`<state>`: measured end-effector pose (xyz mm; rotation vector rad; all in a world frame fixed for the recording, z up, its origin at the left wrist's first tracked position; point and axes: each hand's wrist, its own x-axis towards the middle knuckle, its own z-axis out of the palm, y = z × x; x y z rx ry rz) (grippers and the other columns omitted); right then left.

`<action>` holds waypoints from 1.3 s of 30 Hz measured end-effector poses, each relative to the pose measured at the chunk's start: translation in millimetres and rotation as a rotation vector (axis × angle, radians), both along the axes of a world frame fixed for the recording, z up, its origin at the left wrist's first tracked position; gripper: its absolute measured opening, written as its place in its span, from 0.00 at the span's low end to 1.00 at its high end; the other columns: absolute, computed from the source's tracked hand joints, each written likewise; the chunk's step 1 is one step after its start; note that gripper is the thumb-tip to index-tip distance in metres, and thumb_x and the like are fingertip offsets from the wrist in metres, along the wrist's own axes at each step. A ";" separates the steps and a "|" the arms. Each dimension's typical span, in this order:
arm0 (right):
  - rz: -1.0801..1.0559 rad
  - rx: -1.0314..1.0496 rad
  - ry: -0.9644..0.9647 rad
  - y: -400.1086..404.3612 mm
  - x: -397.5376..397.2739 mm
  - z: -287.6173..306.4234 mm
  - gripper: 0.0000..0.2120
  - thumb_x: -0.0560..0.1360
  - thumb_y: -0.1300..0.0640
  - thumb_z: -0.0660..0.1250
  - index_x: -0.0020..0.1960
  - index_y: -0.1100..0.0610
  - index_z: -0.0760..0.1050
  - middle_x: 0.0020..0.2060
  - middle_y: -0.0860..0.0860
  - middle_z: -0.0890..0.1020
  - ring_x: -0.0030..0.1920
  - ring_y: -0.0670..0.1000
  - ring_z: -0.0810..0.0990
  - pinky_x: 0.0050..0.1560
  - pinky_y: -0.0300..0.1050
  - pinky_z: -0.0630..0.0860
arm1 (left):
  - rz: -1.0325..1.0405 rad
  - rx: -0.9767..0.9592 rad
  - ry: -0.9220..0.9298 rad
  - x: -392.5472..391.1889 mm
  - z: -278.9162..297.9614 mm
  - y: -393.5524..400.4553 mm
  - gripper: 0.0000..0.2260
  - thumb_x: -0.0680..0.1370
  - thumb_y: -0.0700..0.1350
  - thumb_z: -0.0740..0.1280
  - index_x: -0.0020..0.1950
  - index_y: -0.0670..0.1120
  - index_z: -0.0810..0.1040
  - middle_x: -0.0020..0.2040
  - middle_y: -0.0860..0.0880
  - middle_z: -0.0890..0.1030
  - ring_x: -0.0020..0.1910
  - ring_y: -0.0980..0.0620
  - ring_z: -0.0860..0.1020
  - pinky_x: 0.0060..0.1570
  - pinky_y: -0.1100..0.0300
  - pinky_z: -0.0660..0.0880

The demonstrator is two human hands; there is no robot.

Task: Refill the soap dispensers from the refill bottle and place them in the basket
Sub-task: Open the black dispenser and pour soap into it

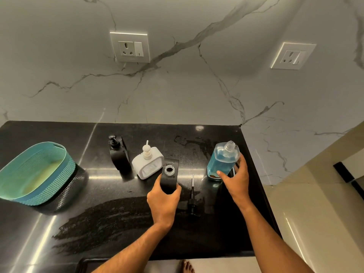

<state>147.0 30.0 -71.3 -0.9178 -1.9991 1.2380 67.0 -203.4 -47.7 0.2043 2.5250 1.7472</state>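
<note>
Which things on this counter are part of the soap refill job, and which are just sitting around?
Part of the job:
- refill bottle, uncapped, in the right hand
- open black dispenser, in the left hand
- its pump, lying on the counter
- white dispenser
- second black dispenser
- teal basket

Just there:
- two wall sockets

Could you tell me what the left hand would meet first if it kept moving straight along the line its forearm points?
The left hand, holding the open black dispenser, points up and slightly right. The white dispenser sits just left of that line, so probably bare countertop, then the wall; depth is unclear.
</note>
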 end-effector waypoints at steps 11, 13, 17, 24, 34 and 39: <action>0.067 -0.025 0.050 16.6 -8.9 0.4 0.39 0.63 0.59 0.85 0.70 0.53 0.71 0.63 0.48 0.77 0.66 0.48 0.77 0.63 0.44 0.79 | 0.024 0.015 0.017 3.9 3.0 7.5 0.18 0.71 0.42 0.81 0.57 0.53 0.83 0.43 0.65 0.81 0.46 0.72 0.80 0.49 0.75 0.77; 0.055 0.011 0.045 14.8 -9.8 0.1 0.39 0.62 0.59 0.86 0.68 0.54 0.71 0.60 0.50 0.75 0.63 0.48 0.77 0.62 0.41 0.79 | 0.019 0.015 0.026 5.2 3.6 7.0 0.18 0.71 0.43 0.81 0.57 0.54 0.82 0.43 0.66 0.81 0.46 0.73 0.80 0.48 0.75 0.77; 0.030 0.054 0.043 8.6 -12.8 -2.5 0.42 0.58 0.55 0.88 0.67 0.54 0.70 0.58 0.51 0.72 0.61 0.48 0.76 0.62 0.42 0.78 | 0.021 -0.001 0.042 5.5 1.7 5.9 0.18 0.71 0.43 0.81 0.58 0.52 0.83 0.44 0.66 0.81 0.47 0.72 0.80 0.49 0.76 0.76; 0.021 -0.034 0.085 -2.4 -12.7 -8.2 0.47 0.56 0.51 0.88 0.70 0.48 0.68 0.63 0.47 0.76 0.65 0.47 0.77 0.67 0.48 0.77 | 0.019 0.012 0.047 2.1 0.7 4.0 0.18 0.71 0.44 0.80 0.60 0.49 0.84 0.45 0.63 0.83 0.47 0.71 0.82 0.52 0.69 0.80; -0.012 -0.152 0.081 -11.8 -10.1 -10.9 0.46 0.59 0.57 0.87 0.73 0.51 0.70 0.62 0.43 0.80 0.64 0.45 0.79 0.66 0.50 0.79 | 0.004 -0.002 0.030 -4.0 3.6 -2.2 0.19 0.70 0.43 0.81 0.60 0.51 0.84 0.43 0.65 0.82 0.45 0.70 0.82 0.52 0.67 0.80; -0.110 -0.143 0.113 -26.2 -13.9 -7.4 0.42 0.60 0.58 0.87 0.70 0.53 0.73 0.58 0.38 0.80 0.60 0.41 0.81 0.63 0.47 0.80 | -0.001 -0.001 0.038 -7.6 11.0 -4.7 0.17 0.70 0.44 0.81 0.56 0.53 0.84 0.41 0.66 0.81 0.44 0.72 0.81 0.48 0.77 0.74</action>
